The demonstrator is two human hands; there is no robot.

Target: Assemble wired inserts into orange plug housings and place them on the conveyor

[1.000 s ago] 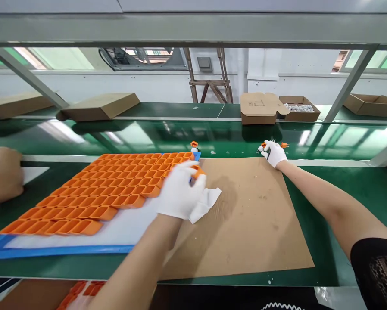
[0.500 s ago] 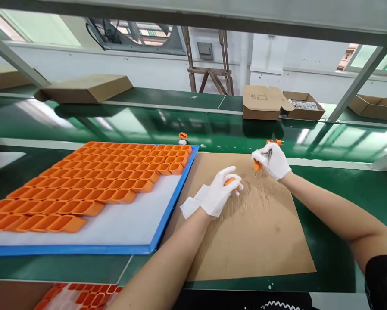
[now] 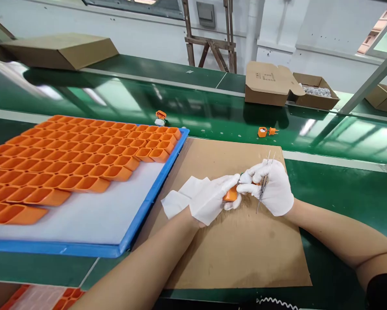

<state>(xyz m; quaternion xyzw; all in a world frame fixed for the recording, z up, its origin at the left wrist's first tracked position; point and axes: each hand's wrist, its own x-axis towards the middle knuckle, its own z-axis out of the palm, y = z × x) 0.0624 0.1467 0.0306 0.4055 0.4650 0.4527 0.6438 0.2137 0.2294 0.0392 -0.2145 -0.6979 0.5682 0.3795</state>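
Note:
Above a brown cardboard sheet (image 3: 245, 258), my two white-gloved hands meet. My left hand (image 3: 211, 198) is closed around a small orange plastic housing (image 3: 231, 194). In my right hand (image 3: 276, 191) a pair of metal tweezers (image 3: 263, 189) lies across the palm side, points upward. The same hand's fingertips pinch a small orange part, mostly hidden by the glove, right at the housing's opening. A bit of something dark green shows between the hands. To the left, a blue-rimmed tray (image 3: 120, 245) bears rows of open orange housings (image 3: 92, 183).
On the green belt beyond the sheet lie an orange plug part (image 3: 272, 131) beside an orange housing (image 3: 262, 131), and another orange piece with white (image 3: 160, 118). Cardboard boxes (image 3: 266, 84) stand on the far ledge. A metal post (image 3: 371, 77) slants at the right.
My right hand has come left and down, bringing the tweezers and orange part to the housing in my left hand. The view has tilted downward.

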